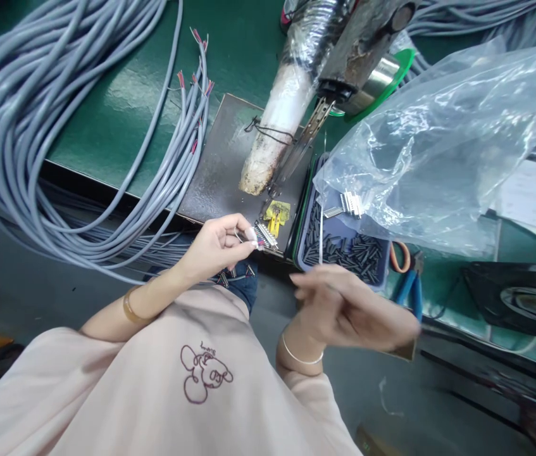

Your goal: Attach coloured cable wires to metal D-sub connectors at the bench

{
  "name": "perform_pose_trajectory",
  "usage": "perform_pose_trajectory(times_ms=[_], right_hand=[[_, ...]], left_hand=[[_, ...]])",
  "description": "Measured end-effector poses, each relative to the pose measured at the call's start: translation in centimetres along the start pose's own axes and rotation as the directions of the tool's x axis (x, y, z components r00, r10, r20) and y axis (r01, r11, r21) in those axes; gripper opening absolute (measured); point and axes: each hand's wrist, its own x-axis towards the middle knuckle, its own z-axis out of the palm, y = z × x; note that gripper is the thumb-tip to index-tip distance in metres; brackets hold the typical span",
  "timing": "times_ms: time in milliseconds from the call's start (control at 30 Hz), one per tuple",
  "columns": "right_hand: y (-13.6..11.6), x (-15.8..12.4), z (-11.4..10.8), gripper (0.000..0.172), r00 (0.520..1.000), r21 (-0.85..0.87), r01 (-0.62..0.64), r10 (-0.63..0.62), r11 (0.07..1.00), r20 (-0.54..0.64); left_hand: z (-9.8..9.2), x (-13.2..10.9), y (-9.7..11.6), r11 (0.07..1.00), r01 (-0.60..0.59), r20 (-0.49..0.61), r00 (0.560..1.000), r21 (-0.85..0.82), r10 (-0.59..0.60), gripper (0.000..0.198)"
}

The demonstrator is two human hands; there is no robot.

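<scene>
My left hand [223, 246] pinches the stripped end of a grey cable at the front edge of a dark metal plate [220, 171]. Its fingertips touch a row of small metal connectors [266, 235], beside a yellow clip [275, 218]. My right hand [343, 304] is smeared by motion, in front of a blue-grey bin [384, 266] of short black tubes [357, 256]; whether it holds anything is unclear. Above the plate, a soldering iron [300, 142] points down next to a wrapped white tube [274, 126].
Coiled grey cables [16, 120] cover the left of the green table [243, 44]. A clear plastic bag [419, 145] overhangs the bin, where more connectors [350, 204] lie. Blue-handled pliers [407, 288], orange-handled scissors [399, 256], a solder spool [381, 82] and a black fan-like device [528, 301] are at right.
</scene>
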Motion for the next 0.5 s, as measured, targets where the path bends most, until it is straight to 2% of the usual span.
perform_pose_trajectory(times_ms=[33,100,133,233,267,367,433,500], right_hand=[[-0.7,-0.2,-0.7,0.012,0.995,0.028,0.060,-0.058,0.998,-0.078],[-2.0,-0.4,-1.6,0.014,0.989,0.024,0.072,-0.068,0.997,-0.133],[-2.6,-0.4,-1.8,0.016,0.992,0.004,0.055,-0.055,0.998,-0.117],[-3.3,0.6,-1.4,0.011,0.996,-0.127,-0.064,0.071,0.990,0.053],[-3.2,1.0,-1.1,0.008,0.975,-0.229,-0.106,0.147,0.968,0.166],[-2.4,2.0,0.2,0.013,0.878,-0.344,-0.041,0.198,0.938,0.435],[-1.9,2.2,1.0,0.017,0.836,-0.323,0.011,0.169,0.946,0.523],[-1.9,2.1,1.4,0.020,0.819,-0.289,0.039,0.135,0.957,0.557]], left_hand=[[0.0,-0.2,-0.2,0.999,0.029,0.019,0.999,-0.032,-0.028,0.022],[-0.1,-0.5,-0.6,0.992,0.083,0.057,0.995,-0.099,-0.078,0.029],[-0.1,-0.7,-0.8,0.986,0.111,0.084,0.991,-0.124,-0.101,0.036],[-0.4,-1.1,-1.2,0.977,0.162,0.175,0.975,-0.140,-0.137,0.054],[-0.5,-1.3,-1.4,0.977,0.165,0.204,0.969,-0.133,-0.136,0.059],[-0.6,-1.8,-1.7,0.986,0.127,0.257,0.962,-0.111,-0.095,0.067],[-0.5,-2.0,-2.0,0.990,0.087,0.267,0.962,-0.107,-0.055,0.071],[-0.6,-2.3,-2.1,0.992,0.073,0.267,0.963,-0.106,-0.042,0.071]])
